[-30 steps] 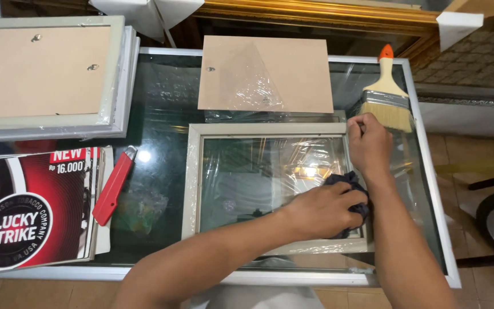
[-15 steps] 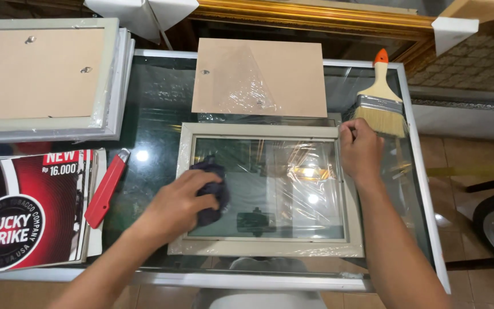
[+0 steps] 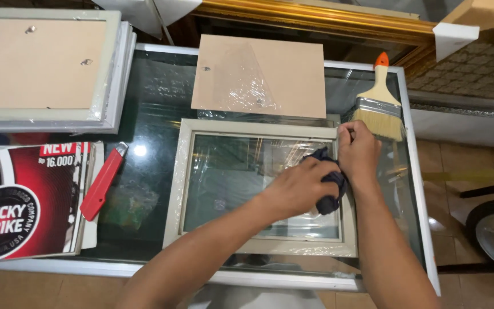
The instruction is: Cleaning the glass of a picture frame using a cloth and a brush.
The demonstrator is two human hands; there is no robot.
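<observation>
A pale grey picture frame (image 3: 261,191) lies flat on the glass-topped table (image 3: 155,97), its long axis running left to right, directly in front of the person and under both hands. The left hand (image 3: 298,186) reaches across from the lower left and is closed down on a dark blue cloth (image 3: 330,191), pressing it onto the glass pane (image 3: 230,189) near the frame's right side. The right hand (image 3: 360,153) sits just beside it, fingers curled over the frame's upper right corner and gripping the rail there; the two hands are close together, almost touching. The cloth lies at the right end of the pane, so most of the glass stretches away to the left of the hands. Just beyond the frame's far edge rests a brown backing board (image 3: 258,77) with clear film on it, and to the right of it a paintbrush (image 3: 379,103) with pale bristles and an orange-tipped handle. A red utility knife (image 3: 103,182) lies left of the frame. Further left is a flat red, black and white printed sign (image 3: 24,200) bearing a round emblem, and above it a stack of frames (image 3: 44,68) turned back-side up.
</observation>
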